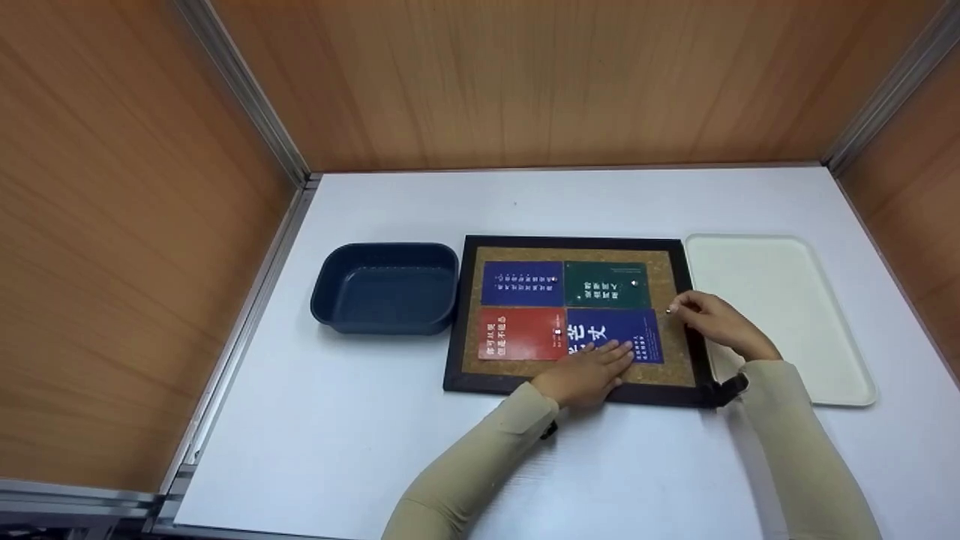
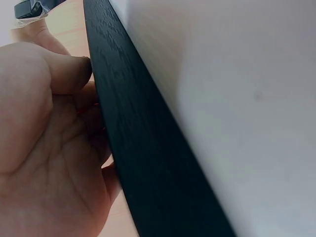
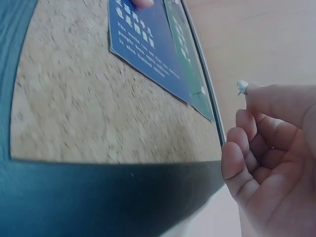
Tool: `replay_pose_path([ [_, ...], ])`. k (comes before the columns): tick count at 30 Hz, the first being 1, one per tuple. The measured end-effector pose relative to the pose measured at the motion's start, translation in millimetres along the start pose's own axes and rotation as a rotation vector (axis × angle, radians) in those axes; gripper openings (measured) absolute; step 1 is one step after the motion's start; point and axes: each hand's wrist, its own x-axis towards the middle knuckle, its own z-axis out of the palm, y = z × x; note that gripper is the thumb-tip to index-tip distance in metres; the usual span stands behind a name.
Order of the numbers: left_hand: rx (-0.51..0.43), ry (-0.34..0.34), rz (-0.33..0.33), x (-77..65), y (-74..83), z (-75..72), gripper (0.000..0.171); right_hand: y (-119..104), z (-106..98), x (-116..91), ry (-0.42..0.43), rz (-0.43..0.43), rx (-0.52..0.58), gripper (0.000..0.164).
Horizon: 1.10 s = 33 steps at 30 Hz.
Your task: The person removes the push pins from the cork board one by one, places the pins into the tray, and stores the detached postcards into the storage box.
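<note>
A black-framed corkboard [image 1: 679,367] lies flat on the white table, bearing a red card [image 1: 521,345], a green card [image 1: 585,274] and two blue ones. My left hand [image 1: 589,373] rests with extended fingers on the lower right blue card [image 1: 646,337], its palm over the front of the frame; the left wrist view shows the palm beside the dark frame [image 2: 133,113]. Between thumb and forefinger, my right hand [image 1: 716,322] pinches a small shiny pushpin [image 3: 242,86] over the board's right side. Pins stick in the red, green and upper left blue card [image 1: 517,270].
A deep navy tub [image 1: 386,328] stands against the board's left side. On the right lies a flat pale tray [image 1: 795,315], partly behind the right hand and sleeve. Wood-grain panels [image 1: 555,82] enclose the table at the back and sides.
</note>
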Motion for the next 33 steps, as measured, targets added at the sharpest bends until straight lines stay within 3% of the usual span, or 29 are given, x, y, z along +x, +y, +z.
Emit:
replay_pose_path([
  [21,-0.010,0.001,0.003,-0.2,0.1,-0.3,0.051,16.6,-20.5,-7.5,0.089,0.052,-0.001,0.043],
  [33,0.032,0.012,0.003,1.5,0.1,0.4,0.051,31.4,-34.2,-16.3,0.146,0.066,-0.004,0.046],
])
